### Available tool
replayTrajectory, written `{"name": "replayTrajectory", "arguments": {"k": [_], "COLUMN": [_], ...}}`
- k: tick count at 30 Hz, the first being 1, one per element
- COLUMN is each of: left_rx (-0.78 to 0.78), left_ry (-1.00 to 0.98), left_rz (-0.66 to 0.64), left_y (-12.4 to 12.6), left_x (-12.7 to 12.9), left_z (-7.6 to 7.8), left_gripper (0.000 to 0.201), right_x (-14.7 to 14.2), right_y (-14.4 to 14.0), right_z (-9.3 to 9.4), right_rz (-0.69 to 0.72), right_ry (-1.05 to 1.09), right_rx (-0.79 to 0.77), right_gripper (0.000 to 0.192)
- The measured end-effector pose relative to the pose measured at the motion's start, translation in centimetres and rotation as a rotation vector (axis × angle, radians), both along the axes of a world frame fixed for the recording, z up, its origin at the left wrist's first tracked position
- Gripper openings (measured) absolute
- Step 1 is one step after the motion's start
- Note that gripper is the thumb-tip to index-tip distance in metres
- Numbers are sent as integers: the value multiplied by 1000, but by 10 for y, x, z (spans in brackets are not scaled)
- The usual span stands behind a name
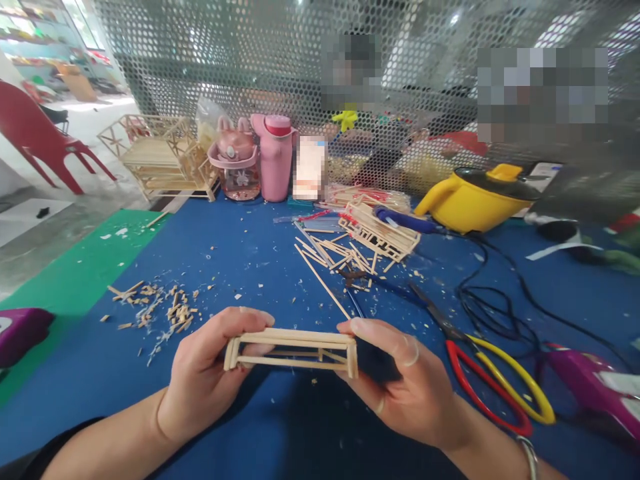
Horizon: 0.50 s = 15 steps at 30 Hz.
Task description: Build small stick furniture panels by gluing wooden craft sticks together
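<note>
Between my two hands is a small frame of thin wooden sticks [295, 338], raised over the blue table and seen from its long side. My left hand [213, 370] grips its left end, thumb and fingers closed on the sticks. At the other end, my right hand [407, 373] pinches the frame's right corner; pale finger covers show on some fingertips. Just beyond the frame lie loose wooden sticks [325, 287]. To the right of my right hand rest scissors [465, 340] with one red and one yellow handle loop.
Cut stick bits [177, 310] litter the left. Farther back stand a larger stick model [160, 157], a pink bottle [277, 160], a clear jar [241, 173] and a yellow pot [475, 200]. Black cables [493, 300] curl on the right. A perforated metal screen [225, 53] rises behind.
</note>
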<state>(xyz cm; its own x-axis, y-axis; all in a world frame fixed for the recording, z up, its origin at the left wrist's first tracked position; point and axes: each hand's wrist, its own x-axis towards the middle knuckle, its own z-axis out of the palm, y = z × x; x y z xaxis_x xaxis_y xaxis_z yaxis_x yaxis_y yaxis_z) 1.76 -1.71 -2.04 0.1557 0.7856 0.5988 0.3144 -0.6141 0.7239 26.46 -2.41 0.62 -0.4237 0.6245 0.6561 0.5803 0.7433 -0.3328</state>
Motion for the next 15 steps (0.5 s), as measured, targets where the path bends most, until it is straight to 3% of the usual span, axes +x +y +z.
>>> {"name": "replayTrajectory", "arguments": {"k": [5,12,15], "left_rx": [19,14,114], "left_ry": [5,52,97], "left_rz": [-13,6,-15], "left_y": [0,2,3], "left_x": [-3,-4,-6], "left_z": [-1,-3,0], "left_gripper": [27,26,26], "right_x": [0,0,2], "right_y": [1,1,1], "right_z": [0,-8,-10], "right_rz": [100,14,41], "right_ry": [12,8,28], "right_rx": [-1,-19,-17], "right_gripper": [44,45,49]}}
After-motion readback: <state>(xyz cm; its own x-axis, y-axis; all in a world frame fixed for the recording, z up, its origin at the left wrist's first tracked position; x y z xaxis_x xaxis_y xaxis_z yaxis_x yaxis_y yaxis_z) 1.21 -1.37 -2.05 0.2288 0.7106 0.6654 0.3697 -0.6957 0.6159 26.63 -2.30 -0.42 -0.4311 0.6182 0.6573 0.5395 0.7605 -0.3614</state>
